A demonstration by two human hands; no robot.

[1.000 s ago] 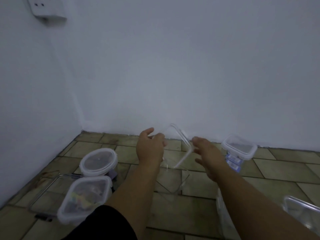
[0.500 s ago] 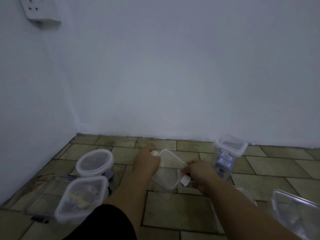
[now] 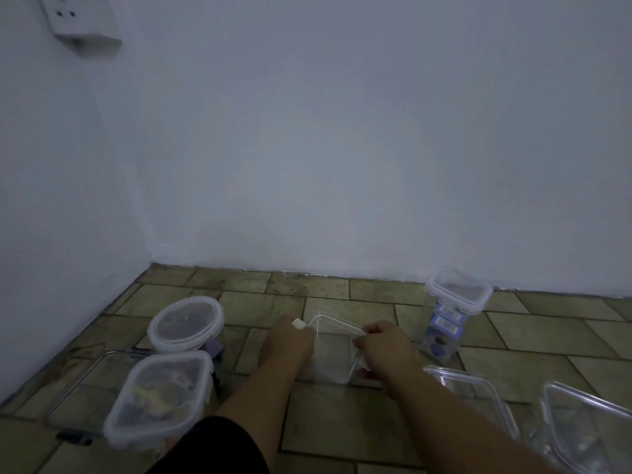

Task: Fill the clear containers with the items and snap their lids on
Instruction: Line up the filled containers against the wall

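A clear square container (image 3: 333,357) stands on the tiled floor between my hands, with its clear lid (image 3: 337,323) lying on top. My left hand (image 3: 289,343) grips the lid's left side, beside a white clip tab. My right hand (image 3: 384,347) grips the right side, fingers curled over the rim and a clip. What is inside the container I cannot make out.
At the left stand a lidded round container (image 3: 186,323) and a lidded square one (image 3: 159,395) with coloured items, next to a wire tray (image 3: 73,388). A tall lidded container (image 3: 451,311) stands at the back right. Clear open containers (image 3: 581,425) lie at the right edge.
The lid was held tilted up in the air; both hands brought it down onto the container on the floor and now hold its two sides.
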